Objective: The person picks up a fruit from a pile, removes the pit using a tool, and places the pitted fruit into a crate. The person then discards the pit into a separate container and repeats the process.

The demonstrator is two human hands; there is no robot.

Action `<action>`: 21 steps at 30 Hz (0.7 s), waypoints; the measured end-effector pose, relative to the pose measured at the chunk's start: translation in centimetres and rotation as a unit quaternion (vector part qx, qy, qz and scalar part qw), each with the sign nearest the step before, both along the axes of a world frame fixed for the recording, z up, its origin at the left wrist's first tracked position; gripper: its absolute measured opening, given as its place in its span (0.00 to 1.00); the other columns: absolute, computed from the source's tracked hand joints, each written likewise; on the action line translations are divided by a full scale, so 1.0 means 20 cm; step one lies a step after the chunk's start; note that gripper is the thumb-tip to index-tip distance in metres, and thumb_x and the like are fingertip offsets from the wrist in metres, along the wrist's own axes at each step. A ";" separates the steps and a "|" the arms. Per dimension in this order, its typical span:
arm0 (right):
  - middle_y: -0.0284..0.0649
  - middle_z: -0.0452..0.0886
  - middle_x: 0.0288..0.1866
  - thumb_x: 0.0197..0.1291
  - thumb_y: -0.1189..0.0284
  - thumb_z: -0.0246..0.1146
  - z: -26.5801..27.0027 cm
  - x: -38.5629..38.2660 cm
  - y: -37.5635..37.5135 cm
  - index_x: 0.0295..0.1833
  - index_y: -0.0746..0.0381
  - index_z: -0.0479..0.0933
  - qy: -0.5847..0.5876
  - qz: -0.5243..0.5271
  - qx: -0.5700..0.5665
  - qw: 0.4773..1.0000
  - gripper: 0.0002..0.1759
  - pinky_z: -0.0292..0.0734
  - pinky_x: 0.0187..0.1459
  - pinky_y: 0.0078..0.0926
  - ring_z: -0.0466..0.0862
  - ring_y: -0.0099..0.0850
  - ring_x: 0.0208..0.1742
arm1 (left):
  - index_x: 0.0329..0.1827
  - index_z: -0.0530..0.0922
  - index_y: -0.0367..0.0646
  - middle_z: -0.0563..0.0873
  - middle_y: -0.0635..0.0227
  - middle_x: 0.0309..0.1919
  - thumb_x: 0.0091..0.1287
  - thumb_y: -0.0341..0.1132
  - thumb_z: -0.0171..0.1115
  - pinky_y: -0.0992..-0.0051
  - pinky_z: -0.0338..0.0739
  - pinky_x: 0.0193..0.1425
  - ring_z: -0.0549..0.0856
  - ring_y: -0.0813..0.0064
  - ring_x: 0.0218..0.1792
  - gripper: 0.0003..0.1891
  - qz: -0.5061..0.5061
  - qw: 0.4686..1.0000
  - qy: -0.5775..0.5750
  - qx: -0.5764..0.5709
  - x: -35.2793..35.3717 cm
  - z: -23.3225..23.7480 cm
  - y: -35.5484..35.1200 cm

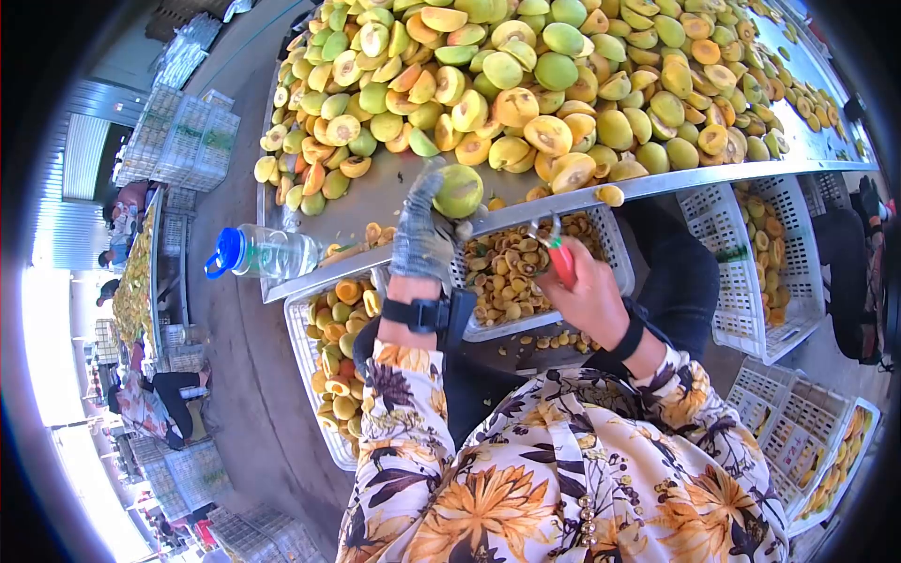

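Left hand: grey-gloved left hand (418, 230) at the table's near rim (662, 180), fingers and thumb pinching a whole-looking green-yellow fruit (459, 191). Fingertip pressure cannot be told.
Right hand: ungloved right hand (593, 298), closed round the red handle (563, 265) of a metal-ended tool (544, 228). Its curved metal end points toward the fruit, apart from it.
Fruit: at the near rim, in front of the heap (535, 84) of mostly cut fruit. No cut shows on its visible side.
Crates: middle crate (526, 326) beneath the hands holds small yellow-brown pieces; left crate (302, 366) holds larger pieces and halves; another crate (696, 246) stands to the right.
Rim: one small fruit piece (610, 195) sits on the edge, right of the tool. Looks easily knocked off, should a sleeve or wrist brush it.
Bottle: blue-capped clear bottle (274, 251) lies tilted by the table corner, left of the gloved hand. A sideways elbow or a sliding fruit might roll it over the edge; its support is unclear.
Slip risk: round fruit, probably slick with juice; a loose pinch could let it roll into the crate below.
Cut risk: metal end near the gloved fingers; if the fruit turned under force, the tool could skid into them.
Heap risk: a steep pile could shed halves toward the hands if its lower front is disturbed.
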State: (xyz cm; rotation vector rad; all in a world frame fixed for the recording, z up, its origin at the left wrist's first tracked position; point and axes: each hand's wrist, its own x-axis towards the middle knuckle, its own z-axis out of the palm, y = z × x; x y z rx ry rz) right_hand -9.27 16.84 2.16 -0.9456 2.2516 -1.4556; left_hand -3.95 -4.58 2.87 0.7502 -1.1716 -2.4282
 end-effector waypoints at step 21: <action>0.48 0.77 0.39 0.36 0.60 0.73 0.21 -0.14 -0.51 0.49 0.65 0.69 0.128 0.271 0.043 0.953 0.34 0.75 0.38 0.31 0.80 0.42 0.37 | 0.53 0.68 0.44 0.78 0.63 0.42 0.61 0.50 0.56 0.77 0.79 0.29 0.82 0.69 0.34 0.24 0.044 0.997 0.052 0.034 0.24 -0.19 0.06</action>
